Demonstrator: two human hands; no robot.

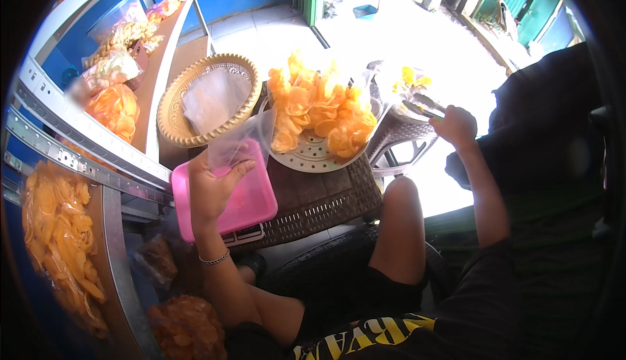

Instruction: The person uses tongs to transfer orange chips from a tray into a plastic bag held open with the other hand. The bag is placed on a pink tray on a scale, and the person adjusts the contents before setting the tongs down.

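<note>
My left hand (215, 179) grips a clear plastic bag (242, 137) above a pink plastic tray (254, 198). The tray rests on a scale (247, 235) that is mostly covered. In my right hand (456, 126) is a pair of metal tongs (423, 108), its tips near a clear bag with orange crisps (411, 81). Between my hands, a heap of orange crisps (318, 105) fills much of a round perforated metal tray (313, 157). A tan woven-look basket (168, 115) behind my left hand holds a stack of clear plastic bags (210, 98).
A dark rattan-pattern table (323, 193) carries the trays and basket. Metal shelving (164, 66) with bagged snacks (115, 110) rises close on my left. A rattan-pattern plastic stool (403, 140) stands at the right, near my knee (402, 203). A large bag of crisps (186, 328) lies low at left.
</note>
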